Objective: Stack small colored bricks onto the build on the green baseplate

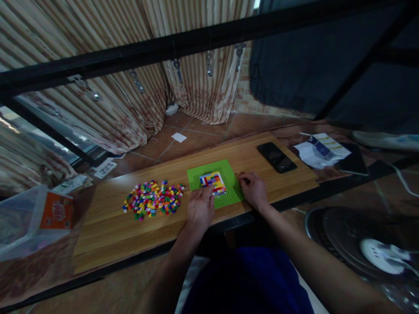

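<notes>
A green studded baseplate (pixel 234 189) lies on the wooden board, and a flat patch of multicoloured toy bricks (pixel 214 179) is built up near its middle. My left hand (pixel 199 207) rests at the plate's lower left, fingers closed together, their tips at the lower edge of the brick patch; whatever they pinch is hidden. At the plate's right edge is my right hand (pixel 253 189), fingers curled in towards the thumb. Anything between those fingertips is too small to make out. Left of the plate spreads a loose pile of small coloured bricks (pixel 153 198).
A black phone (pixel 276 157) lies on the wooden board (pixel 108 231) at the right. Beyond it are crumpled papers and packaging (pixel 322 150). A clear plastic tub (pixel 31 222) with an orange label stands at the far left. A dark metal bar (pixel 131 52) crosses behind the board.
</notes>
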Demonstrator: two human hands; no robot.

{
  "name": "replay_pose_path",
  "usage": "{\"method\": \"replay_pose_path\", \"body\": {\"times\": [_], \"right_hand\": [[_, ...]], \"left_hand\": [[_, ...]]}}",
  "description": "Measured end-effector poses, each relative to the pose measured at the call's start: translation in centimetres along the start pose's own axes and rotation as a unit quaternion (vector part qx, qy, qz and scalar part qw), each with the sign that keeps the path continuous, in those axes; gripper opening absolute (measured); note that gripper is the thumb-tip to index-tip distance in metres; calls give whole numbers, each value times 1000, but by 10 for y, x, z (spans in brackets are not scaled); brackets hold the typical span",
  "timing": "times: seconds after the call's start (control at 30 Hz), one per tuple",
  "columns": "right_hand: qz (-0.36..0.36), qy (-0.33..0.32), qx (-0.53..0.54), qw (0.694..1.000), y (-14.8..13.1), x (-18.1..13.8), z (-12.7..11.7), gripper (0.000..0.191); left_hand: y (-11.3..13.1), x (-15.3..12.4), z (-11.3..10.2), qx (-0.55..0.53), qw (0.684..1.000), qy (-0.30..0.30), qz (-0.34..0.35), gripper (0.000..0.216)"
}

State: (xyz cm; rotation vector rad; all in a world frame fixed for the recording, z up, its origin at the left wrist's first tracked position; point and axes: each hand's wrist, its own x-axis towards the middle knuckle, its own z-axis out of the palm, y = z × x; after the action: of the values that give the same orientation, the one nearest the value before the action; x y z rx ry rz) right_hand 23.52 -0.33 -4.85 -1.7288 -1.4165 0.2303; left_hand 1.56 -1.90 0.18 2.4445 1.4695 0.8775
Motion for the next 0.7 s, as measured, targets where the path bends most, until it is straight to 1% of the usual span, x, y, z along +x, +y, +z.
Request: {"method": "replay_pose_path", "body": {"times": [0.17, 0.37, 0.5, 0.63, 0.7], "right_hand": [[-1, 2, -1, 1000, 0, 0, 0, 24], [1, -2, 0, 1000, 3, 0, 2, 24], [-1, 2, 2, 1000, 3, 0, 2, 24], [3, 4, -2, 1000, 2, 0, 1, 24], [2, 4, 0, 1000, 2, 0, 1, 24]], "left_hand": [[2, 9, 5, 35, 998, -37, 21, 35], [1, 14, 8, 46, 998, -37, 37, 33], [0, 13, 11, 41, 999, -12, 29, 31], [0, 7, 12, 61, 996, 34, 54, 12], [0, 3, 12, 77, 994, 47, 67, 15]]}}
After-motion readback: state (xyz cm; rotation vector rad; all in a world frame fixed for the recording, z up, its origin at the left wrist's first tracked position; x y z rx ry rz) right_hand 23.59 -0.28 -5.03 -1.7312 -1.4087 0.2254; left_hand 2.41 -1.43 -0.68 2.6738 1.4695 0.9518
